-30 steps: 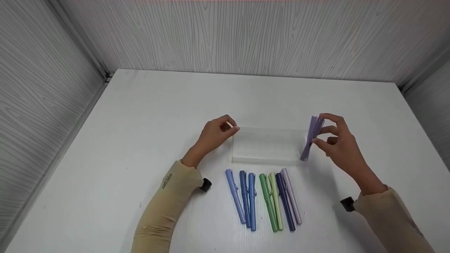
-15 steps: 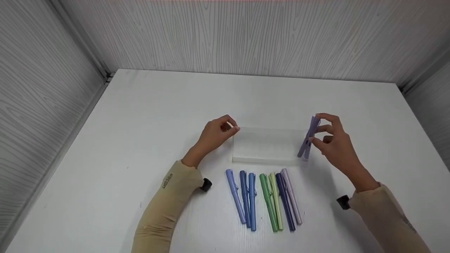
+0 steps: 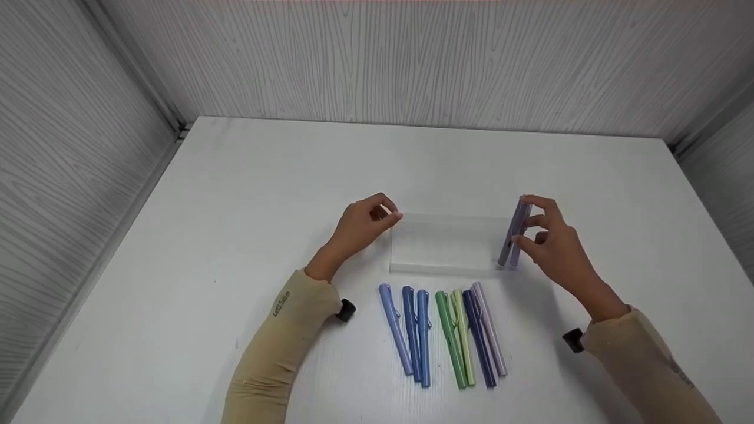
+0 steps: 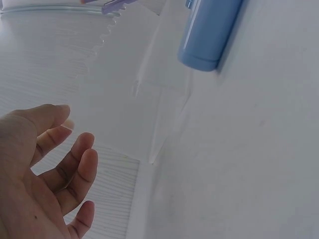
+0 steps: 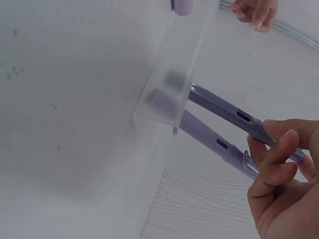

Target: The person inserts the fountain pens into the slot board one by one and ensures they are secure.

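At its far left corner, a clear plastic pen tray (image 3: 445,269) is pinched between the thumb and forefinger of my left hand (image 3: 362,225); the other fingers curl loosely. My right hand (image 3: 555,250) holds two purple pens at the tray's right end, a darker one (image 5: 219,107) and a lighter one (image 5: 207,135). Both stand steeply, side by side, gripped near their upper ends. In the right wrist view their lower ends show blurred through the tray's frosted front wall (image 5: 169,84).
Several capped pens lie in front of the tray: a light blue pen (image 3: 395,328), two blue pens (image 3: 423,338), a green pen (image 3: 450,338), a pale green pen (image 3: 463,338), a navy pen (image 3: 479,338) and a lilac pen (image 3: 490,330). Panel walls (image 3: 377,65) border the white table (image 3: 283,159).
My right hand has shifted left and slightly down with the two purple pens, which have gone from crossed to nearly parallel. The left hand and the tray have stayed in place.
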A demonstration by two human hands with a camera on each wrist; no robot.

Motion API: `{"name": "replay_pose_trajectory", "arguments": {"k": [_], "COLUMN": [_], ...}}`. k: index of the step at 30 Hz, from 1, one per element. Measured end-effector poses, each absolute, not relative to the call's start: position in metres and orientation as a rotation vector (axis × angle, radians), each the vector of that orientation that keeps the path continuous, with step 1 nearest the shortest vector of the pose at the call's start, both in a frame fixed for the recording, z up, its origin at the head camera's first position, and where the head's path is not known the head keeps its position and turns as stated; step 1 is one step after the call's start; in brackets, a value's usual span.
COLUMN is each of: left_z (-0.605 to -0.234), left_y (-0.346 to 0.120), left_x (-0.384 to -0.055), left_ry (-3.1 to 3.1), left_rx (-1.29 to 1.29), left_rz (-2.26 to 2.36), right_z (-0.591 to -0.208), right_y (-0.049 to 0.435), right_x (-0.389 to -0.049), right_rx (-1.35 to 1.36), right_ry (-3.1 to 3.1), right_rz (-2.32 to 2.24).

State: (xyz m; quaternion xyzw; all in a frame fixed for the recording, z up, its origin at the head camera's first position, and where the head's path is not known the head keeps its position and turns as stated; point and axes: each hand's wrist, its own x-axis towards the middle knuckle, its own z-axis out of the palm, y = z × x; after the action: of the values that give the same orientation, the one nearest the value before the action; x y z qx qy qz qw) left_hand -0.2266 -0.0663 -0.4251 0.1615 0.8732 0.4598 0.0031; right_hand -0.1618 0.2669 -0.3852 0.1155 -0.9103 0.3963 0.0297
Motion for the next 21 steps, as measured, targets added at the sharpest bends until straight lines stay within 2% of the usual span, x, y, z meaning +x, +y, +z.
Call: {"name": "replay_pose_trajectory", "arguments": {"k": [9, 21], "left_z": [-0.4250, -0.4241], "left_y": [-0.0671, -0.0671], "left_x": [-0.2278, -0.2273], "left_ry": [2.741, 2.782], "left_rx": [0.495, 0.496], "left_rz": [1.439, 1.381], "right_z": [-0.3867, -0.3880], "right_y": [0.2650, 0.2619], "right_x": [-0.1646, -0.1620], "right_rx": [0.413, 0.504], "right_ry": [-2.818, -2.751], "right_rz": [1.162, 0.851]}}
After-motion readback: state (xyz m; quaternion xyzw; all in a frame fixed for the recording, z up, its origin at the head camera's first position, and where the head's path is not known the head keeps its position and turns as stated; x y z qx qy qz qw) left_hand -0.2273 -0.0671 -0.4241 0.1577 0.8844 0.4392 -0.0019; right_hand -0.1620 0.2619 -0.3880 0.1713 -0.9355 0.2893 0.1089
